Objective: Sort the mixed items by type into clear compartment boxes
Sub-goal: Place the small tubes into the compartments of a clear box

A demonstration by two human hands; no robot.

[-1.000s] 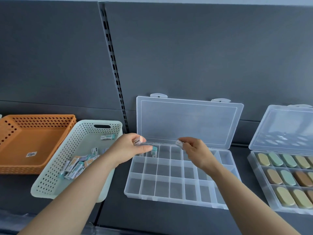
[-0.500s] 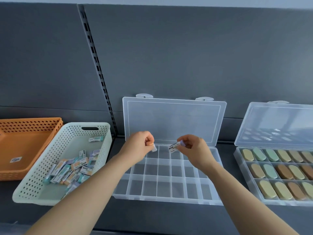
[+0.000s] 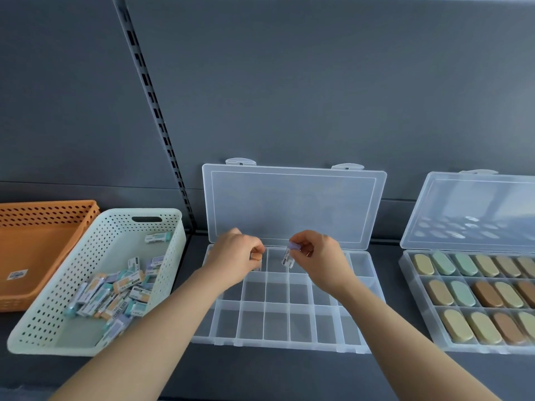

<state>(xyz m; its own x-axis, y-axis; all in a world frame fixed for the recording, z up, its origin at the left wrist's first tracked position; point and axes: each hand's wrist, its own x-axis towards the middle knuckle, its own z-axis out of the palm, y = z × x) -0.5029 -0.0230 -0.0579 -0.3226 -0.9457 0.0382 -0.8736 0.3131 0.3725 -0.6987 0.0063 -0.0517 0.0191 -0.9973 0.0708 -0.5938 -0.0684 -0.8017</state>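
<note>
A clear compartment box [image 3: 278, 341] lies open in the middle of the shelf, its lid leaning against the back wall. My left hand [image 3: 234, 253] pinches a small orange eraser [image 3: 256, 257] over the back row of compartments. My right hand [image 3: 318, 256] pinches a small purple eraser [image 3: 290, 254] with a white label, held upright over the same row. A pale green perforated basket [image 3: 86, 256] on the left holds several wrapped erasers [image 3: 113, 296] of mixed colours.
An orange perforated basket [image 3: 43, 215] stands at the far left with only a sticker inside. A second clear box [image 3: 411, 273] at the right, lid open, holds several oval erasers in green, tan and brown. A dark panel wall rises behind.
Both hands have lowered slightly toward the back row of the box, and the erasers have turned more upright. The view has shifted left, so the boxes sit further right in frame.
</note>
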